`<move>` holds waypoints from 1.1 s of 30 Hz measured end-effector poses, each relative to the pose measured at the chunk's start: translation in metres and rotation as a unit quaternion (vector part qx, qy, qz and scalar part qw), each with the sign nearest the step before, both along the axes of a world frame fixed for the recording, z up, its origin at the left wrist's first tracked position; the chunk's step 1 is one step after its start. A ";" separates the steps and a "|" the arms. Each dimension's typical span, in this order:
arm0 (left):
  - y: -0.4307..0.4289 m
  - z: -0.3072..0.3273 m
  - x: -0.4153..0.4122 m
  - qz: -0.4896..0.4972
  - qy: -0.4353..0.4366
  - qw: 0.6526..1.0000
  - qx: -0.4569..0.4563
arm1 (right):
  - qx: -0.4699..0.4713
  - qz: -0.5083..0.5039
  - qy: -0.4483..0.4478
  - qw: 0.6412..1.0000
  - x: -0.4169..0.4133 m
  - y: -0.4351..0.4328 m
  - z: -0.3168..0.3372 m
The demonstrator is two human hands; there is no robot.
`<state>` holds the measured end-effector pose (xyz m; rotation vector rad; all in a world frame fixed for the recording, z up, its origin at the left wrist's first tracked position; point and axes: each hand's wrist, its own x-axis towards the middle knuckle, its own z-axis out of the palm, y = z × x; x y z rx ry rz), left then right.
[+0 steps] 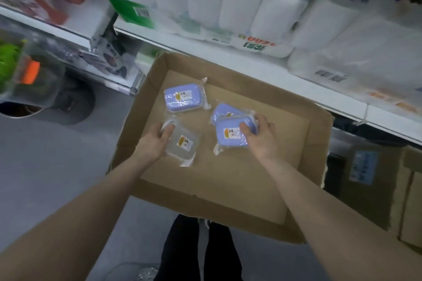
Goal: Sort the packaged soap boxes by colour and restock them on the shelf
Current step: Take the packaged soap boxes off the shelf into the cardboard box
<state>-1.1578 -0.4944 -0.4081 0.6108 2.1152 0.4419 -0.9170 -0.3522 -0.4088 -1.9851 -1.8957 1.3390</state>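
**Clear in the left, blue in the right**

Above and beyond, shelf (383, 121) loaded with paper packs (251, 7). Below it, on the floor, open carton (228, 180) with four soap boxes inside.

Left hand (155, 141) curled round the far-left edge of the clear box (182, 143), thumb on top. Seemingly flat on the carton floor, long axis running roughly near to far.

Right hand (260, 137) gripping the top blue box (231, 132), thumb on the lid, fingers over the far edge. Askew on a second blue box (222, 110), touching it.

Third blue box (182, 98) alone toward the far-left corner, long axis across the carton. Straight ahead of the left hand, and nearer it than the right.

Probably a lift of both held boxes next, colours already split by hand. Shelf edge up and to the right, so closer for the right arm. Possible snags: slippery wrap, and the lower blue box dragged along with the top one.
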 end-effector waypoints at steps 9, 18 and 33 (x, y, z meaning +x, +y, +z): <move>0.037 -0.064 -0.018 -0.032 0.041 0.997 -0.052 | -0.018 0.010 -0.044 0.999 -0.027 0.031 -0.063; 0.045 -0.046 -0.012 -0.169 0.166 0.971 -0.040 | 0.086 0.124 -0.115 0.982 -0.024 0.029 -0.039; 0.100 0.159 0.013 -0.351 0.304 0.877 0.125 | 0.349 0.297 -0.208 0.864 0.019 0.045 0.171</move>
